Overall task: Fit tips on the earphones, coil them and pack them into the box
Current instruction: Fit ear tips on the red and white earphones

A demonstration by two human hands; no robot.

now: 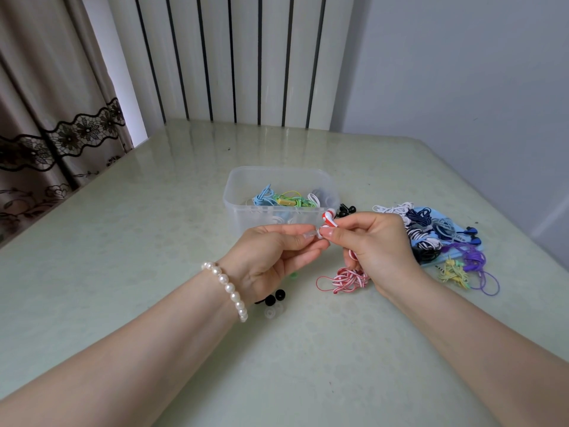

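Both hands pinch the red earbud; clear tip (barely discernible) between.

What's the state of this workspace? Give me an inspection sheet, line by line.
Surface: pale green glossy table.
Job's things: clear plastic box holding coiled earphones; red-and-white earphone held above the table, its cord bunched on the table; clear tip at the earbud.
Clutter: loose black tips and clear tips near the left wrist; black tips beside the box.
Hands: left hand pinches the clear tip; right hand grips the earphone.
Cables: pile of unpacked earphones at right.
Surroundings: curtain, radiator, wall.
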